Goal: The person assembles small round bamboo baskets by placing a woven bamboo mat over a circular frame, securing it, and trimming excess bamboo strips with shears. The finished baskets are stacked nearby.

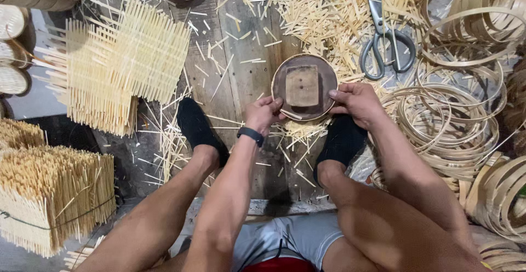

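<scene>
A round brown wooden disc with a square block on top sits on the plank floor, a thin bamboo ring around its rim. My left hand grips the disc's lower left edge; a black band is on that wrist. My right hand presses the disc's right edge, fingers curled on the rim. Pale bamboo strips stick out from under the disc. My feet in black socks rest on either side.
Large scissors lie to the upper right among cut bamboo slivers. Coiled bamboo hoops pile on the right. Woven bamboo mats lie at the left, a tied bundle of sticks at the lower left, finished baskets along the far left edge.
</scene>
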